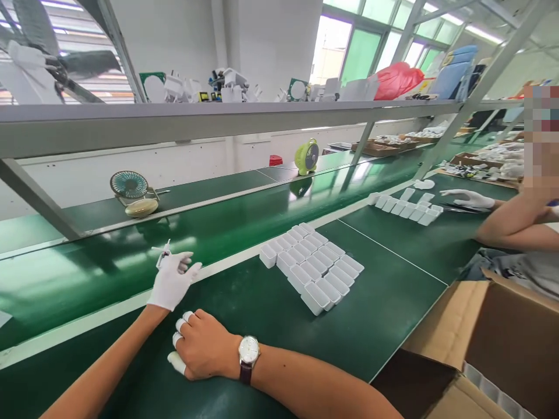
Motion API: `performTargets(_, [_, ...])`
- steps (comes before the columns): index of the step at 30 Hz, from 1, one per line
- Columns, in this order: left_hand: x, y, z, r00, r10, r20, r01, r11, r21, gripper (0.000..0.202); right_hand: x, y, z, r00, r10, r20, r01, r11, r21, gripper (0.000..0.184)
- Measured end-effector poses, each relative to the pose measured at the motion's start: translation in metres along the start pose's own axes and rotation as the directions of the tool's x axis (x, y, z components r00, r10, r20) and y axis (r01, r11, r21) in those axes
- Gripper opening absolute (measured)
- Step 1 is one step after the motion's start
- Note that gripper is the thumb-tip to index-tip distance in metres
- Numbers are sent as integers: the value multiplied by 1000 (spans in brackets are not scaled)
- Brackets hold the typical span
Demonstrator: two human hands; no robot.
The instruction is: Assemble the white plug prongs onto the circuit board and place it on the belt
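My left hand (172,282), in a white glove, reaches over the near edge of the green conveyor belt (236,233). Its fingers are bent, with a gap between thumb and fingers. Just beyond them is a small white part with thin prongs (163,254); whether the hand touches it I cannot tell. My right hand (205,344) rests on the green worktop (244,308), fingers curled in, white covers on the fingertips, a watch (248,352) on the wrist. Nothing shows in it, though its palm side is hidden. Rows of open white plastic boxes (312,262) stand to its right.
A shelf (262,116) crosses above the belt. Two small fans (130,185) (307,157) stand beyond it. An open cardboard box (454,337) is at lower right. Farther right, a co-worker's gloved hand (469,199) lies near more white boxes (408,208).
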State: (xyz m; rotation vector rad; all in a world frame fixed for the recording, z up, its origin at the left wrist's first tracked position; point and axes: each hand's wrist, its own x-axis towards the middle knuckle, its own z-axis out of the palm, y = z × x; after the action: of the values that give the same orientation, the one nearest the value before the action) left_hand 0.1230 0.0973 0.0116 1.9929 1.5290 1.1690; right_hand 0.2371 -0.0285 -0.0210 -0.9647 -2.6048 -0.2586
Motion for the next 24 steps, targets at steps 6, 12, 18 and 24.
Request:
performTargets(6, [-12,86,61,806,225,548,-260,966,-14,46,0,2,3,999,-38,32,37,999,35,19])
performTargets(12, [-1,126,114,677,160,718,-352,928,124,51,1,5,2,992,-125,20,125,992,-1,19])
performTargets(18, [0,116,98,682,170,711,-370,919,135,30,-1,6,-5,930,-363,53,364,931,-19,22])
performTargets(24, [-26,60,18,766,248,593,-475,839,264,27,-7,-7,-5,900,-435,-26,435,900,30,36])
